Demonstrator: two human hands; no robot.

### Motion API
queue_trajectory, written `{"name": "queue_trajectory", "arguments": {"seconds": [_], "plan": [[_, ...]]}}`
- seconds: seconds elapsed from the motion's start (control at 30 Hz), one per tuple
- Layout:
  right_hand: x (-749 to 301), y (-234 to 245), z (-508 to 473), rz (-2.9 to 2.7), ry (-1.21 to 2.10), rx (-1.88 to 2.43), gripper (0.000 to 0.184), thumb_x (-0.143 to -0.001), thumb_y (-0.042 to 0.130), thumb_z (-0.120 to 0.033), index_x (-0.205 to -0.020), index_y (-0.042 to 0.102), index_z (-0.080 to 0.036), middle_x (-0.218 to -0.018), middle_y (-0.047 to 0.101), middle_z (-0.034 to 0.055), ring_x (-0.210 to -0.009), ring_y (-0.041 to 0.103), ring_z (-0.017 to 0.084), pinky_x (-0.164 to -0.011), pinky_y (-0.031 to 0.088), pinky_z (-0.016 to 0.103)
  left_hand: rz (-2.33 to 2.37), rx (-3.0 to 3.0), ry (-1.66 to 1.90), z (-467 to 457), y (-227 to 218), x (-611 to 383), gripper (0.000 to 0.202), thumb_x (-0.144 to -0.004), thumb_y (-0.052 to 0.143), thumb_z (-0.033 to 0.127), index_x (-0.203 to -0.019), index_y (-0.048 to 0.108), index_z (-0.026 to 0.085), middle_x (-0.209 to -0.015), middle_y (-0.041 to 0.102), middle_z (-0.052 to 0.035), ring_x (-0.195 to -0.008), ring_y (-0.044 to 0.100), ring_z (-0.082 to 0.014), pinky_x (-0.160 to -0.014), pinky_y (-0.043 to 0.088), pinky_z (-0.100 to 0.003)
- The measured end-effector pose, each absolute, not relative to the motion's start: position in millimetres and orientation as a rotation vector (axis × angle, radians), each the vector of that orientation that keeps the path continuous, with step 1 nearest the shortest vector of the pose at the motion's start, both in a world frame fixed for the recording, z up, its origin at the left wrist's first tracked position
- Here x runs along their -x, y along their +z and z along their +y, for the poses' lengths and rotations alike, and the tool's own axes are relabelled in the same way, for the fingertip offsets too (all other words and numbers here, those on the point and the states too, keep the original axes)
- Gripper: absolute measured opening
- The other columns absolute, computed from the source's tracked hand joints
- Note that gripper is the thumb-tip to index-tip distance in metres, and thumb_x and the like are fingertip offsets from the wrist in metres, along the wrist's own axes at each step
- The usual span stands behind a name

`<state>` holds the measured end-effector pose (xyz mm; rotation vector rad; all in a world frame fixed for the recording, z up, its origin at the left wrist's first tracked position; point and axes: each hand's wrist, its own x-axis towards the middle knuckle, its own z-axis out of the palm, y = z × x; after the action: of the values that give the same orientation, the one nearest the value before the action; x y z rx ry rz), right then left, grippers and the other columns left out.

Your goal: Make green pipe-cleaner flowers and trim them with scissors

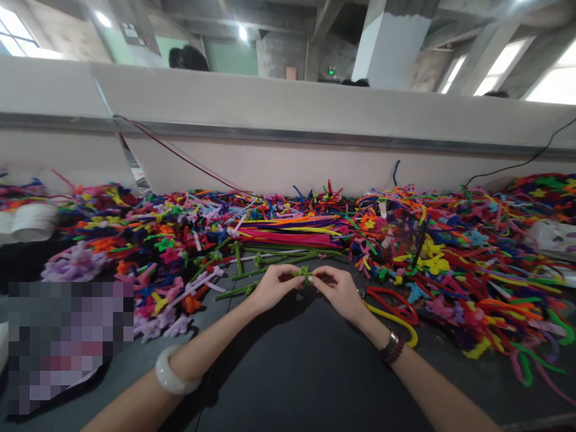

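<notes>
Between my two hands is a small green pipe-cleaner flower (305,275), pinched from both sides by thumbs and fingertips. My left hand (278,283) grips its left side, and my right hand (336,288) grips its right side. Both are held over the dark table (288,372). Beyond and left of the hands lie green pipe cleaners (238,264), some with looped ends. A straight bundle of pink, purple and yellow pipe cleaners (288,233) is just behind them. Red-handled scissors (393,303) rest to the right of my right hand, beside a yellow pipe cleaner (405,327).
Heaps of coloured pipe-cleaner pieces and flowers (450,240) spread along the back and right. Lilac flowers (74,262) lie at left, near white cups (35,222). A pale partition (288,159) borders the back, with a cable (180,151) hanging down it.
</notes>
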<state>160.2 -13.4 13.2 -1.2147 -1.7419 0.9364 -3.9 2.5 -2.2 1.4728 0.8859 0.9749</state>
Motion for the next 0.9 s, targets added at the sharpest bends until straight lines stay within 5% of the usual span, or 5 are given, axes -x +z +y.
{"name": "queue_trajectory", "arguments": {"seconds": [0.23, 0.57, 0.9], "plan": [[-161.6, 14.6, -14.6, -1.865, 0.782, 1.199, 0.014, -0.076, 0.050, -0.028, -0.072, 0.059, -0.017, -0.069, 0.059, 0.0022, -0.063, 0.053, 0.013, -0.057, 0.041, 0.023, 0.936, -1.549, 0.955, 1.0, -1.9, 4.5, 0.020, -0.069, 0.059, 0.029, -0.073, 0.064, 0.010, -0.064, 0.065, -0.0044, -0.059, 0.059, -0.0139, -0.056, 0.045, -0.022], [-153.3, 8.9, -15.2, -1.571, 1.119, 1.177, 0.015, -0.072, 0.054, -0.029, -0.064, 0.055, -0.016, -0.055, 0.053, -0.0023, -0.051, 0.049, 0.010, -0.053, 0.042, 0.023, 0.944, -1.657, 1.003, -0.3, 0.2, 3.9, 0.017, -0.070, 0.056, 0.025, -0.072, 0.065, 0.011, -0.068, 0.066, -0.0050, -0.060, 0.058, -0.0138, -0.057, 0.044, -0.022], [-162.0, 16.7, -16.6, -1.855, 0.773, 1.007, 0.017, -0.073, 0.058, -0.023, -0.089, 0.062, -0.021, -0.083, 0.063, 0.0028, -0.074, 0.057, 0.014, -0.069, 0.045, 0.027, 0.756, -1.152, 0.978, 1.6, 0.1, 5.8, 0.015, -0.064, 0.065, 0.025, -0.064, 0.062, 0.010, -0.058, 0.060, -0.0007, -0.051, 0.054, -0.0082, -0.055, 0.044, -0.020]]}}
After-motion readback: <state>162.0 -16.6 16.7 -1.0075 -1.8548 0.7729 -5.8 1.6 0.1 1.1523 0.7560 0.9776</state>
